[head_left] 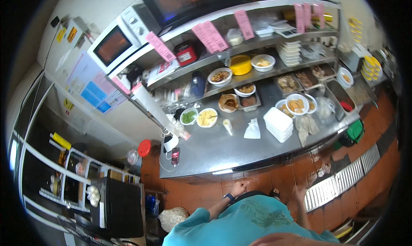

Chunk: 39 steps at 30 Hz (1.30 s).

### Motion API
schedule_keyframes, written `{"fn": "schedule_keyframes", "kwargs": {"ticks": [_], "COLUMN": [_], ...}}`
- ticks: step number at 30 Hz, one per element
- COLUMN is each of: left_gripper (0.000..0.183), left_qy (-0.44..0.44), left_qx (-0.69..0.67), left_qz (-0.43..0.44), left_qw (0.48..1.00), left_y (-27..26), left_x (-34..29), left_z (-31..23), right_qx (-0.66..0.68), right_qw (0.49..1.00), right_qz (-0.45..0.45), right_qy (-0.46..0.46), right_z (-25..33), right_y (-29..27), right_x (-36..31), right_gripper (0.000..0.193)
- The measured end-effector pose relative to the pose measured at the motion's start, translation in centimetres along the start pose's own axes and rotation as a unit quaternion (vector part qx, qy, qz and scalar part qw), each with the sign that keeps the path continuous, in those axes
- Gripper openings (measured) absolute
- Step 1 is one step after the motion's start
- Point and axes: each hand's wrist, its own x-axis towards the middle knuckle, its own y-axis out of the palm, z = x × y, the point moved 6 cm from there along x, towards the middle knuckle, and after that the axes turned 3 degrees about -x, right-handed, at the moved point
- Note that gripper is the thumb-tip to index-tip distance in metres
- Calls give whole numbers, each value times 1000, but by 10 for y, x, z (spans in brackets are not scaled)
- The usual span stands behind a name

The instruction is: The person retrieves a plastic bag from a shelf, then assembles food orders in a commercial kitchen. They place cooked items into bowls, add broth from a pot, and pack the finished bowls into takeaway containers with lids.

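My left hand [239, 187], with a dark watch on the wrist, is held in front of my body just short of the counter's front edge. Its fingers are curled in, and nothing shows in them. My right hand [300, 194] hangs at my right side, smeared by motion, so its fingers cannot be read. Both are apart from the steel counter [206, 153]. On the counter lie a white paper sheet [252, 129], a stack of white foam trays [279, 123], a small pale cup-like item [227, 126] and a phone [175, 156] on a cable.
Bowls of greens [189, 116] and yellow food [207, 117] stand at the counter's left. Metal pans of food [286, 83] line its back right, near a cloth [306, 129]. Above, shelves hold a yellow tub [240, 65] and microwaves [112, 46]. A drain grate [337, 182] crosses the tiled floor.
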Motion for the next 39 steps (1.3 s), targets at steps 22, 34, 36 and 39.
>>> {"fn": "schedule_keyframes", "kwargs": {"ticks": [22, 34, 36, 39], "left_gripper": [55, 63, 56, 50], "left_qy": [520, 481, 422, 416], "left_qx": [95, 140, 130, 132], "left_qz": [-641, -792, -823, -828], "left_qw": [556, 348, 357, 352], "left_y": [-709, -725, -748, -770], "left_x": [53, -203, -222, -234], "left_z": [-615, -412, -394, -379], "right_qx": [-109, -32, -18, -128], "right_qw": [879, 610, 550, 554], "right_qz": [340, -38, -157, -192], "right_qy": [-317, -791, -820, -800], "right_z": [636, 1033, 1101, 1163], "right_y": [437, 514, 525, 561], "right_x": [166, 112, 109, 129], "right_gripper": [16, 12, 12, 19]}}
